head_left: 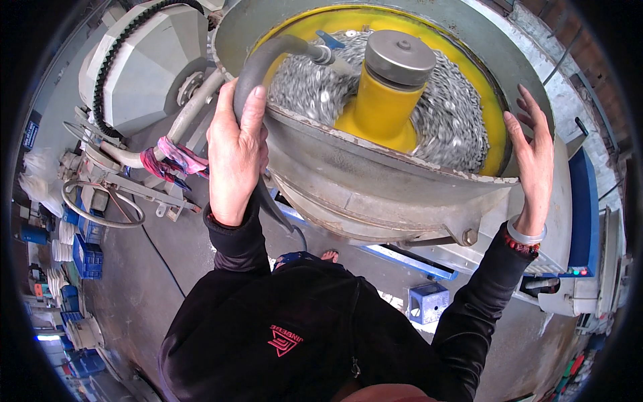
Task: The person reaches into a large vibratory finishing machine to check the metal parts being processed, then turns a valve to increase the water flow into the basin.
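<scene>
My left hand (234,151) is closed around a thick grey hose (260,61) at the near left rim of a large round metal tub (362,181). From there the hose arches over the rim, ending in a fitting with a blue valve lever (330,40). A pale streak, like water, leaves its end. Small grey pieces (311,90) fill the tub's yellow-lined bowl, blurred as if turning. At the centre stands a yellow post (383,107) with a metal cap (400,59). My right hand (534,154) holds nothing, fingers apart, by the right rim; whether it touches is unclear.
To the left stands a pale faceted drum (157,70) machine with a pink cloth (174,157) tied on its pipe. A blue crate (429,303) sits on the floor below the tub. More blue crates (87,258) line the left side. A blue cabinet (583,208) stands right.
</scene>
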Available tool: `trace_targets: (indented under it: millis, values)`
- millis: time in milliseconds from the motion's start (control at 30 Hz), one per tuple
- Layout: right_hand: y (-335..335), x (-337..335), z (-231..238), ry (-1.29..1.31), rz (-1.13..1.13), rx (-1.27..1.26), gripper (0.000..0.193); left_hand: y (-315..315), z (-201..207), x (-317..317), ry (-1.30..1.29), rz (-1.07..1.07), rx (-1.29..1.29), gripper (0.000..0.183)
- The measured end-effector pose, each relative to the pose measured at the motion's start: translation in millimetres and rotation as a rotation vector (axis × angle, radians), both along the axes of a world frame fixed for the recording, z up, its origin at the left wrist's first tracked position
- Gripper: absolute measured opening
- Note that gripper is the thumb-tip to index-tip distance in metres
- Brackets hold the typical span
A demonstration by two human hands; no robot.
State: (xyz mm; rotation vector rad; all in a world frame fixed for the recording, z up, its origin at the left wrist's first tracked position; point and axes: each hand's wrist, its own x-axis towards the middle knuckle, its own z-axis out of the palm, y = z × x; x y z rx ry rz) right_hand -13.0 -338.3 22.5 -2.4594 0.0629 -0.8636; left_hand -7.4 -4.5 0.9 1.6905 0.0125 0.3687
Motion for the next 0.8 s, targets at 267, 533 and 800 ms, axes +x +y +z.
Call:
trace_targets:
  millis: [267,533,800]
  values:
    - [2.2,-1.6,2.4,0.038,0.001,0.01,0.048,1.2,0.0,0.0,-0.004,0.019,0.035,0.031]
    - [-2.1,-2.1,1.5,0.065,0.021,-0.006,0.041,-3.4,1.5,-0.1,-0.012,0.033,0.038,0.03]
    - [0.3,-1.4,2.8,0.121,0.018,-0.024,0.034,-1.9,0.4,-1.7,-0.016,0.013,-0.006,0.029]
